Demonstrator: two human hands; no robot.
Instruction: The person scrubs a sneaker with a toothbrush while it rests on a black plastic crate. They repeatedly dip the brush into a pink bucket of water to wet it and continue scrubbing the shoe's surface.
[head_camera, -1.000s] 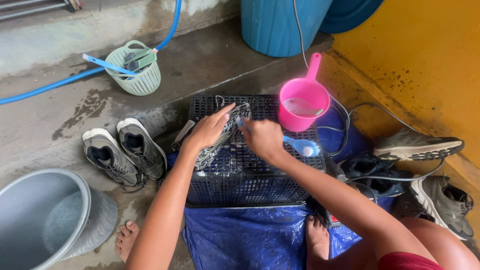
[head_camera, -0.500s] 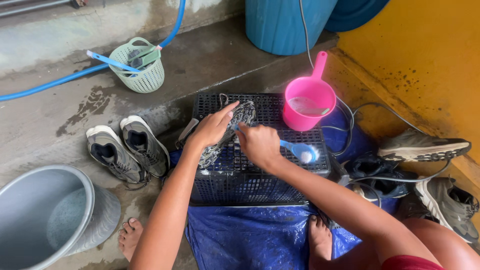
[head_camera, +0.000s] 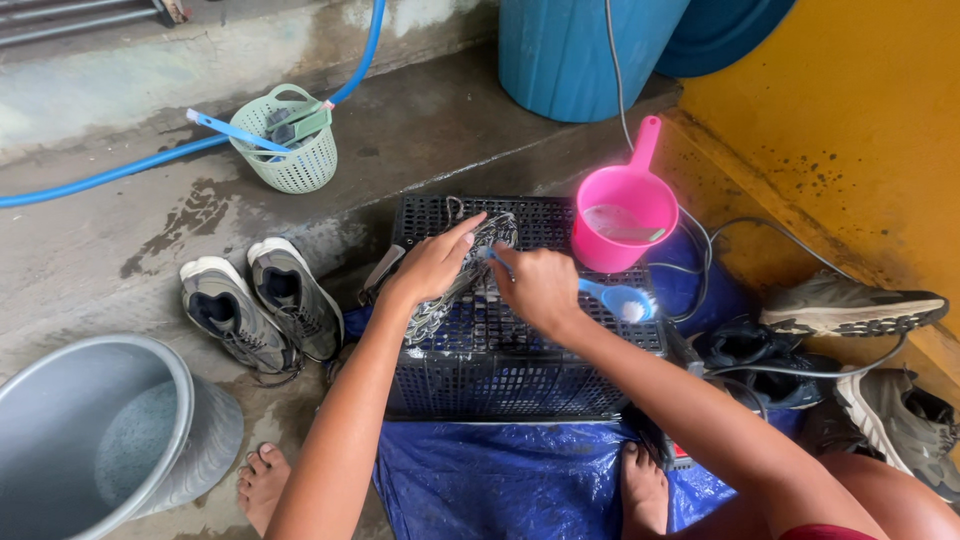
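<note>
On the black crate (head_camera: 520, 350), turned upside down as a low worktop, a grey shoe (head_camera: 455, 275) lies sole-up across the lattice. Left hand (head_camera: 432, 265) presses flat on it, fingers spread, pinning rather than clasping. Right hand (head_camera: 538, 283) is closed around the handle of a blue brush (head_camera: 612, 297); the white bristle head sticks out toward the crate's right edge.

Change over the last second: the right hand has slid slightly toward the shoe's toe end and back, the brush head trailing with it, while the left hand kept its place. Judged as a scrubbing stroke in progress; foam shows on the lattice under the shoe.

Surroundings, all relative to the crate. Pink dipper (head_camera: 622, 215) stands on its far right corner, some water in it. Blue tarp (head_camera: 500, 480) spreads under the near side. Left of it, a pair of grey shoes (head_camera: 262, 312) on wet concrete floor (head_camera: 420, 130); further left and nearer, a grey bucket (head_camera: 95, 440) with sudsy water. Beyond it to the far left, a pale green basket (head_camera: 288, 150) and a blue hose (head_camera: 110, 172). Behind, a blue barrel (head_camera: 590, 50). To the right, more shoes (head_camera: 850, 300), black cables, and a yellow wall (head_camera: 850, 120).
</note>
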